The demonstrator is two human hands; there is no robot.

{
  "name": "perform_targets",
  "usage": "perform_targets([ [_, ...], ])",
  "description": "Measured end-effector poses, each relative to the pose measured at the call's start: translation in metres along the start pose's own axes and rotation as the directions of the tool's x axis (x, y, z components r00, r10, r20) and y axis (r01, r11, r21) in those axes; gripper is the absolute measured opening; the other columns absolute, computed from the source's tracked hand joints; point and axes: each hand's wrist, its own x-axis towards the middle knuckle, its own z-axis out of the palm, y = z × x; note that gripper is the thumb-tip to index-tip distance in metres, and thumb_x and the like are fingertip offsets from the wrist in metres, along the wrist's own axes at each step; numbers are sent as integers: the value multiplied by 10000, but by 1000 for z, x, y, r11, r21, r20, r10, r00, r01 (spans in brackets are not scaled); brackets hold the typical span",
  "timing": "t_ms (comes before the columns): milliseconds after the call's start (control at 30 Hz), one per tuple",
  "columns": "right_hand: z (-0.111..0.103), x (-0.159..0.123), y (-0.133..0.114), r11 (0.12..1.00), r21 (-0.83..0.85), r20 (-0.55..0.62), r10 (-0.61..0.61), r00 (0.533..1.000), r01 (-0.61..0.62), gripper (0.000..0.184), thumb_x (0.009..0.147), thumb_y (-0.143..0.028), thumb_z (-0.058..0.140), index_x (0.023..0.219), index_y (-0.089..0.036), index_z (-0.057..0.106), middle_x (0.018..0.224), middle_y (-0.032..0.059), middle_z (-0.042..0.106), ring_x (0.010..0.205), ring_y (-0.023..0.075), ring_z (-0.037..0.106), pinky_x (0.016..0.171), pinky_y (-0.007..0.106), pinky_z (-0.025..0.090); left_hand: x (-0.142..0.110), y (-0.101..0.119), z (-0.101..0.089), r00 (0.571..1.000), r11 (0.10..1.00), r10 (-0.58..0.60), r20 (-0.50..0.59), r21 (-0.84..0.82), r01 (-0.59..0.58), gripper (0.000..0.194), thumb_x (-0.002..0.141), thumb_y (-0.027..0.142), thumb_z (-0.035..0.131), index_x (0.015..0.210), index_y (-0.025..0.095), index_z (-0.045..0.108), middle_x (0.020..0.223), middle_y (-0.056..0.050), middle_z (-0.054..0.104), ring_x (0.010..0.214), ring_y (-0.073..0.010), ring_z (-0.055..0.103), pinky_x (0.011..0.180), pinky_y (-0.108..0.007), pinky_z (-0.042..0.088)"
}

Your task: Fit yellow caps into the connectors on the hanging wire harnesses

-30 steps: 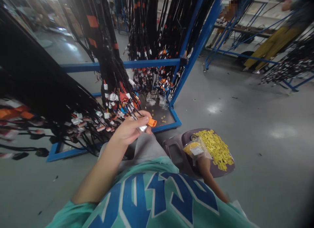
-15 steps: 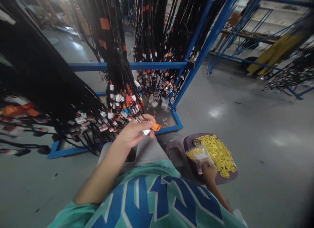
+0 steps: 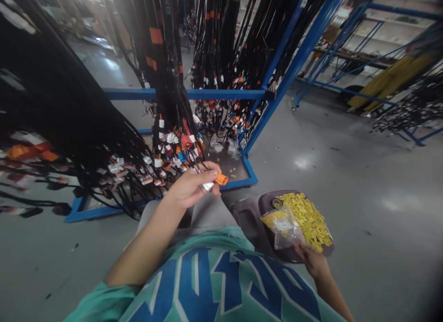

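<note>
My left hand (image 3: 194, 186) is closed around an orange connector (image 3: 221, 178) and a white connector (image 3: 208, 186), held over my lap with thin wires running back to the hanging bundle. Down at the right, my right hand (image 3: 314, 261) has its fingers at the lower corner of a clear plastic bag (image 3: 289, 234), seemingly pinching its edge. The bag has a white label and yellow pieces inside. It lies on a dark purple stool top (image 3: 267, 198), against a heap of loose yellow clips (image 3: 306, 216). A black ring-shaped roll (image 3: 277, 203) sits beside the bag.
Black wire harnesses (image 3: 169, 82) with white, orange, red and blue connectors hang from a blue metal rack (image 3: 224, 94) before me. A few yellow pieces and clear plastic lie on the rack's base (image 3: 226, 163). Another blue rack (image 3: 346, 84) stands at the far right.
My right hand has moved down and right from over the bag to its lower corner, and the bag is more spread out. My left hand keeps its hold on the connectors.
</note>
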Motion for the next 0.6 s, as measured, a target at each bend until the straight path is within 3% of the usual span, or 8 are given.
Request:
perform_targets([
  [67, -11, 3, -13, 997, 74, -36, 36, 999, -33, 192, 641, -388, 581, 590, -235, 478, 560, 21, 543, 513, 208, 586, 577, 380, 561, 0, 0, 1, 1000, 1000, -1, -7, -15, 1, 299, 571, 283, 807, 733, 118, 618, 561, -2, 630, 422, -119, 585, 467, -229, 516],
  [167, -13, 9, -46, 983, 184, -60, 21, 998, -10, 177, 603, -383, 578, 655, -248, 476, 590, 8, 535, 500, 176, 558, 587, 351, 562, 0, 0, 3, 1000, 999, 1, -4, -40, -1, 288, 573, 262, 803, 738, 112, 621, 564, 1, 621, 419, -120, 581, 474, -250, 526],
  [267, 7, 6, -97, 958, 285, -2, -47, 999, 45, 190, 620, -374, 607, 724, -250, 508, 666, 3, 550, 554, 143, 555, 600, 286, 553, 0, 0, 4, 1000, 999, 5, 7, -46, -5, 258, 604, 252, 780, 758, 111, 629, 552, -5, 614, 433, -122, 583, 480, -248, 519],
  [333, 29, -7, -136, 914, 396, 130, -155, 979, 92, 184, 647, -352, 638, 744, -245, 523, 659, -14, 527, 535, 111, 519, 541, 233, 521, -1, 1, 4, 1000, 999, -1, -8, -49, 1, 239, 616, 242, 766, 770, 114, 637, 546, -7, 611, 436, -124, 582, 482, -253, 519],
  [433, 65, -39, -192, 806, 587, 350, -338, 873, 76, 234, 646, -355, 710, 741, -228, 538, 645, -37, 512, 503, 70, 477, 475, 179, 473, -4, 1, 5, 999, 998, -18, -49, -65, 15, 230, 603, 230, 764, 771, 122, 648, 553, -1, 611, 431, -122, 577, 483, -261, 523],
  [500, 86, -64, -222, 787, 613, 420, -392, 818, 63, 312, 594, -384, 767, 754, -222, 553, 663, -35, 550, 517, 66, 504, 473, 171, 475, -6, 2, 6, 998, 998, -18, -63, -67, 14, 228, 596, 230, 765, 766, 128, 652, 556, 3, 611, 431, -118, 575, 479, -257, 519],
  [600, 110, -98, -252, 753, 658, 531, -489, 692, 28, 347, 570, -383, 807, 737, -214, 554, 673, -32, 600, 523, 68, 548, 487, 176, 493, -8, 3, 7, 997, 998, -7, -82, -65, 1, 234, 582, 223, 770, 759, 131, 648, 576, 7, 617, 427, -112, 570, 467, -249, 511],
])
